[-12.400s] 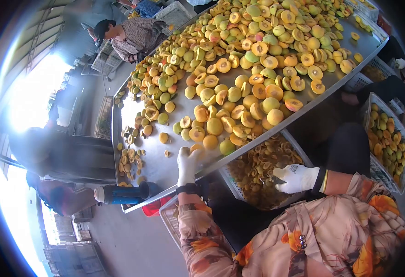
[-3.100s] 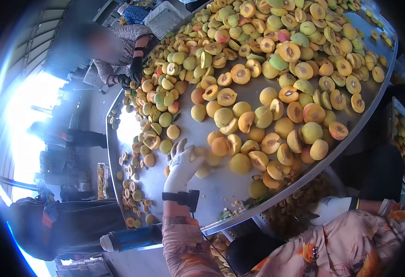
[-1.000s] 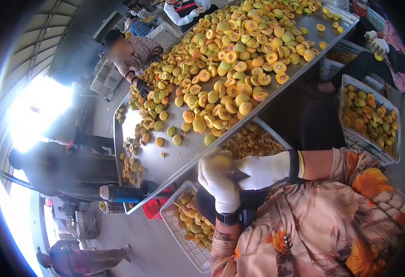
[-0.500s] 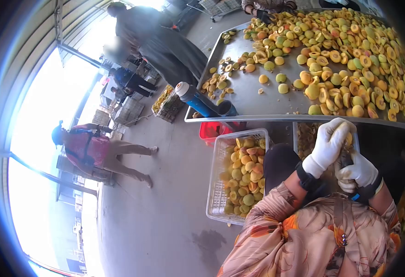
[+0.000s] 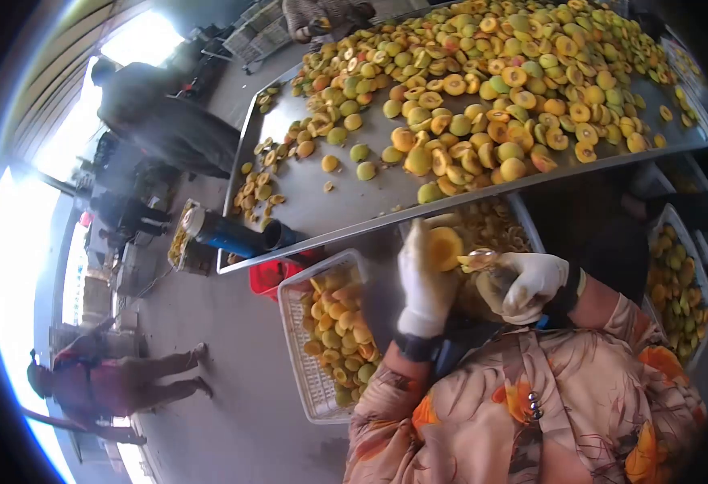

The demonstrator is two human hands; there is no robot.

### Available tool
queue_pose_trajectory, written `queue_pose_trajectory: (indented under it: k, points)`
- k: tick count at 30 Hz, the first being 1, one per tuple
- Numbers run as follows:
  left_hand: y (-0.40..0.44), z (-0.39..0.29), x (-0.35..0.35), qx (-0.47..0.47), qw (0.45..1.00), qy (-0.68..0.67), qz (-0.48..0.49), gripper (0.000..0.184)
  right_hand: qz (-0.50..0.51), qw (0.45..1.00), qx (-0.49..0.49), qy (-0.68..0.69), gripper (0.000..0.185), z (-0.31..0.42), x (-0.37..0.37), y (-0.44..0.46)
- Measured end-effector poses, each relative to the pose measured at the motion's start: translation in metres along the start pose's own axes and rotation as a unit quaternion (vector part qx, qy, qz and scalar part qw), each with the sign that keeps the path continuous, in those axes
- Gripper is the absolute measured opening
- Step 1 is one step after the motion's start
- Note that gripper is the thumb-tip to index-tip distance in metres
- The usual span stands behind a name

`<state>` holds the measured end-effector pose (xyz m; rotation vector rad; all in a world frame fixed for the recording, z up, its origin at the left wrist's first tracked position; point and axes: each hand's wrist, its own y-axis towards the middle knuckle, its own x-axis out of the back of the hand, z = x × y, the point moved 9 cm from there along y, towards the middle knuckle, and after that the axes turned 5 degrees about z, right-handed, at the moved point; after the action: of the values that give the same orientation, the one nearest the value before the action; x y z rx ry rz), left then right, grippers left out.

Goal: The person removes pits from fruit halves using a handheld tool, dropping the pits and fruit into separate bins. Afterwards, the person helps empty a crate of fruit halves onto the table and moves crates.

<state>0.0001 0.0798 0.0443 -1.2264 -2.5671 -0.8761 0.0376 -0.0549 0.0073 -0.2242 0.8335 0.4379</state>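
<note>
My left hand (image 5: 425, 278), in a white glove, holds a halved yellow fruit (image 5: 444, 248), its cut face turned toward my right hand. My right hand (image 5: 531, 284), gloved too, is closed round a small tool with a shiny metal tip (image 5: 478, 260), which is close to the fruit's edge. Both hands are over my lap, just off the near edge of the metal table (image 5: 346, 211). Beneath and behind them is a crate of fruit scraps (image 5: 495, 226). Many halved and whole fruits (image 5: 515, 77) are heaped on the table.
A white crate of fruit halves (image 5: 338, 331) stands on the floor at left, beside a red container (image 5: 269, 276). A blue flask (image 5: 229, 234) lies at the table's left corner. Another crate (image 5: 680, 282) is at right. Several people stand beyond the table and at left.
The view has swung right, so the table shows further left. My hands, earlier pressed together, have parted a little, and the halved fruit and metal tip now show between them.
</note>
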Motion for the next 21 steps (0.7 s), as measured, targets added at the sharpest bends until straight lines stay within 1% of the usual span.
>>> queue_pose_trajectory:
  k: [1, 2, 3, 4, 5, 6, 7, 8, 9, 10, 11, 12, 13, 14, 16, 17, 18, 20, 21]
  points:
    - [-0.008, 0.011, 0.018, 0.03, 0.999, -0.028, -0.025, 0.027, -0.048, 0.996, -0.011, -0.07, 0.017, -0.001, 0.01, -0.004]
    - [-0.02, 0.041, 0.035, 0.144, 0.958, -0.238, -0.068, 0.026, -0.089, 0.985, -0.027, -0.143, 0.017, -0.001, 0.023, -0.008]
    - [-0.037, 0.062, 0.055, 0.202, 0.928, -0.294, -0.109, 0.025, -0.151, 0.936, -0.056, -0.312, 0.023, -0.006, 0.049, -0.011]
    - [-0.053, 0.075, 0.08, 0.216, 0.938, -0.239, -0.126, 0.023, -0.216, 0.836, -0.046, -0.502, 0.031, -0.007, 0.076, -0.015]
    - [-0.069, 0.091, 0.108, 0.233, 0.953, -0.141, -0.132, 0.029, -0.244, 0.763, -0.095, -0.591, 0.035, -0.024, 0.107, -0.024]
    - [-0.084, 0.111, 0.137, 0.246, 0.958, -0.039, -0.139, 0.034, -0.266, 0.679, -0.14, -0.67, 0.039, -0.035, 0.127, -0.033]
    - [-0.098, 0.134, 0.157, 0.33, 0.936, 0.105, -0.06, 0.033, -0.296, 0.69, -0.146, -0.645, 0.039, -0.038, 0.133, -0.038]
    - [-0.111, 0.154, 0.171, 0.404, 0.881, 0.246, 0.018, 0.032, -0.322, 0.7, -0.153, -0.619, 0.039, -0.038, 0.136, -0.04]
    - [-0.108, 0.152, 0.177, 0.354, 0.859, 0.368, 0.034, 0.032, -0.349, 0.686, -0.17, -0.615, 0.037, -0.031, 0.128, -0.04]
    - [-0.105, 0.149, 0.18, 0.297, 0.822, 0.483, 0.052, 0.033, -0.336, 0.676, -0.204, -0.623, 0.036, -0.032, 0.13, -0.039]
    - [-0.096, 0.144, 0.177, 0.233, 0.77, 0.59, 0.072, 0.034, -0.325, 0.665, -0.237, -0.629, 0.035, -0.034, 0.134, -0.039]
    - [-0.076, 0.146, 0.173, 0.24, 0.826, 0.506, 0.071, 0.036, -0.317, 0.652, -0.268, -0.635, 0.034, -0.036, 0.14, -0.041]
    - [-0.048, 0.15, 0.167, 0.245, 0.873, 0.416, 0.07, 0.038, -0.291, 0.616, -0.303, -0.667, 0.034, -0.048, 0.156, -0.042]
    - [-0.017, 0.153, 0.155, 0.249, 0.912, 0.32, 0.067, 0.04, -0.302, 0.641, -0.293, -0.643, 0.035, -0.045, 0.156, -0.04]
    - [0.039, 0.155, 0.119, 0.226, 0.93, 0.287, 0.031, 0.045, -0.356, 0.663, -0.245, -0.612, 0.034, -0.022, 0.144, -0.034]
    - [0.068, 0.156, 0.092, 0.159, 0.938, 0.304, 0.052, 0.051, -0.363, 0.675, -0.222, -0.602, 0.035, -0.014, 0.14, -0.032]
    - [0.095, 0.156, 0.062, 0.091, 0.941, 0.319, 0.073, 0.058, -0.344, 0.667, -0.256, -0.61, 0.035, -0.026, 0.152, -0.034]
    - [0.14, 0.14, -0.001, -0.058, 0.914, 0.382, 0.122, 0.067, -0.304, 0.646, -0.32, -0.622, 0.035, -0.054, 0.181, -0.038]
    - [0.157, 0.148, -0.026, -0.067, 0.896, 0.403, 0.173, 0.068, -0.31, 0.661, -0.322, -0.602, 0.036, -0.05, 0.177, -0.04]
